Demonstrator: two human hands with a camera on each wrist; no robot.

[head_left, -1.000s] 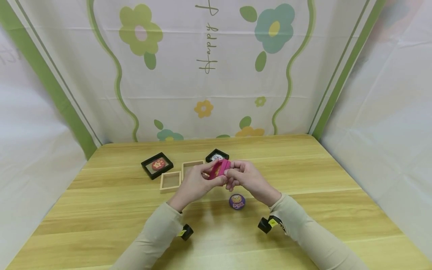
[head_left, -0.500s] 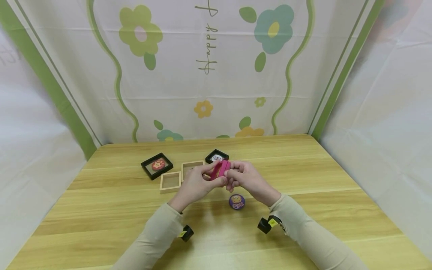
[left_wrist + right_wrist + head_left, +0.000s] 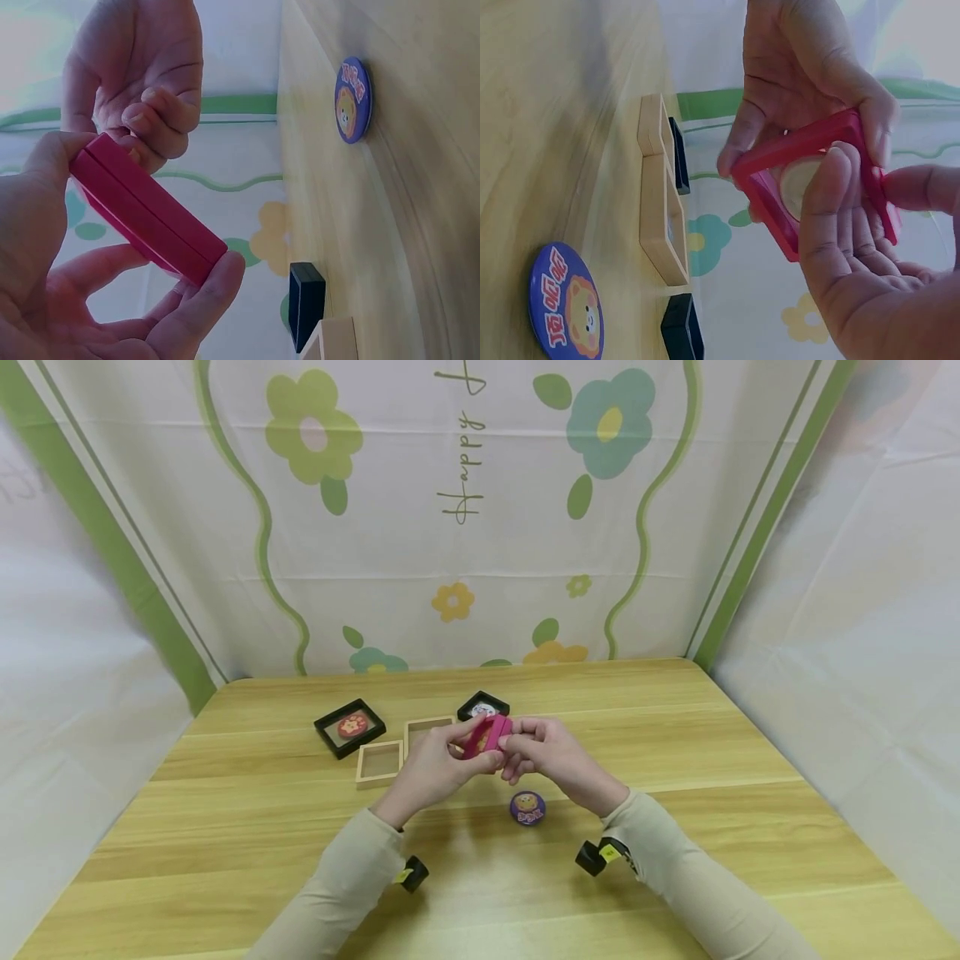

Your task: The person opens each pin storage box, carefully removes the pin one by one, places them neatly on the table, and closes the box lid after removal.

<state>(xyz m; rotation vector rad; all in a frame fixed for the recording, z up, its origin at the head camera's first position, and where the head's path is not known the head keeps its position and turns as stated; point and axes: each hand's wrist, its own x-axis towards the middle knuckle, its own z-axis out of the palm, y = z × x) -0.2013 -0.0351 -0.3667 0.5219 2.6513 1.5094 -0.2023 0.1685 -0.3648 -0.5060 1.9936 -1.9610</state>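
Widest way through: right side of the wooden table (image 3: 720,810), outside the right hand (image 3: 558,758). Left edge passable too, outside the larger black frame (image 3: 362,743). Middle blocked: left hand (image 3: 438,767) and right hand meet at the pink frame (image 3: 495,733), held above the wood, some room beneath. Purple badge (image 3: 527,808) lies low in the near lane between the forearms. Beyond the left hand, smaller wooden frame (image 3: 378,782) and larger wooden frame (image 3: 429,721) crowd together; small black frame (image 3: 469,702) behind. Patterned cloth (image 3: 510,552) bars the far side
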